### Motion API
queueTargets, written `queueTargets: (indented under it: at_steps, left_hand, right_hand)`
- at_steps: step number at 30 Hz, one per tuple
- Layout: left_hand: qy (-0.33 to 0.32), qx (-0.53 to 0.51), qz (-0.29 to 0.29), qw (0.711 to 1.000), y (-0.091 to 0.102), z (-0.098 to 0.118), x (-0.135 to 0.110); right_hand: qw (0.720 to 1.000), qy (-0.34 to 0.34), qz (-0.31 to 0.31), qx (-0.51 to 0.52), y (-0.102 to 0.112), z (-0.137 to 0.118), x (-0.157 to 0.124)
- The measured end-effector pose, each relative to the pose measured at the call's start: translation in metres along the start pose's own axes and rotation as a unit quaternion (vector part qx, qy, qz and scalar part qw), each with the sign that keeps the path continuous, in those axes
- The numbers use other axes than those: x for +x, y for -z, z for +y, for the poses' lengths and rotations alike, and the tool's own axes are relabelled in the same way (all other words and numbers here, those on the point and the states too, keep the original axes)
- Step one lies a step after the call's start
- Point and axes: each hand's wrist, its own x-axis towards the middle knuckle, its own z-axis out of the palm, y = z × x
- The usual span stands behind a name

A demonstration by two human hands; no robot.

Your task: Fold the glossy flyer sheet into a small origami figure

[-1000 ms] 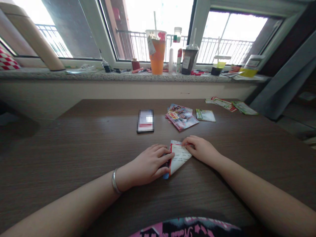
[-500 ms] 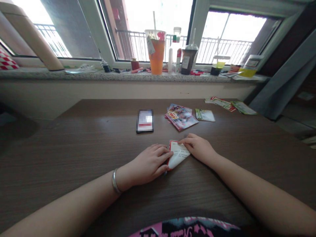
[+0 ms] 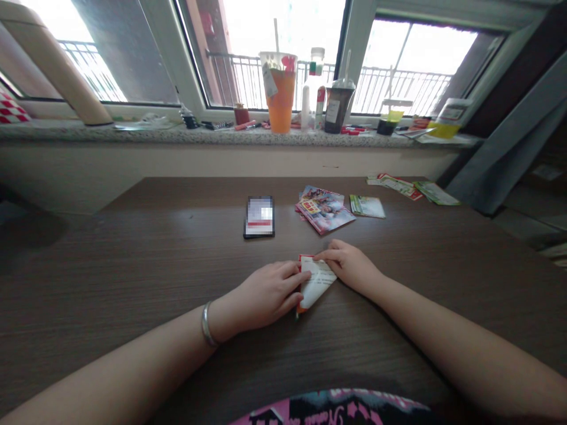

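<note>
A small folded paper leaflet, white with a red border, lies on the dark wooden table right in front of me. My left hand, a silver bangle on its wrist, presses on the leaflet's left edge with fingers held together. My right hand pinches the leaflet's top right corner against the table. The paper forms a narrow triangle pointing toward me.
A phone lies face up beyond my hands. To its right sit a colourful leaflet stack, a green card and more flyers. The stone windowsill holds an orange cup, a dark drink cup and bottles.
My right hand has slid left and pushed the leaflet's right side over, so the visible triangle has grown narrower. My left hand has stayed in place on the left edge.
</note>
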Motion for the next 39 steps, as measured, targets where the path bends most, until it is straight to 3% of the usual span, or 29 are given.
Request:
queueTargets:
  at_steps: [10,39]
  left_hand:
    - [-0.025,0.054,0.014,0.998,-0.0041,-0.0002,0.0057]
    - [-0.004,0.021,0.001,1.0,-0.0066,-0.0056,0.0054]
  right_hand:
    - [0.999,0.024,0.01,0.024,-0.0068,0.0017,-0.0002]
    - [1.0,0.0,0.005,-0.02,-0.0051,-0.0013,0.0012]
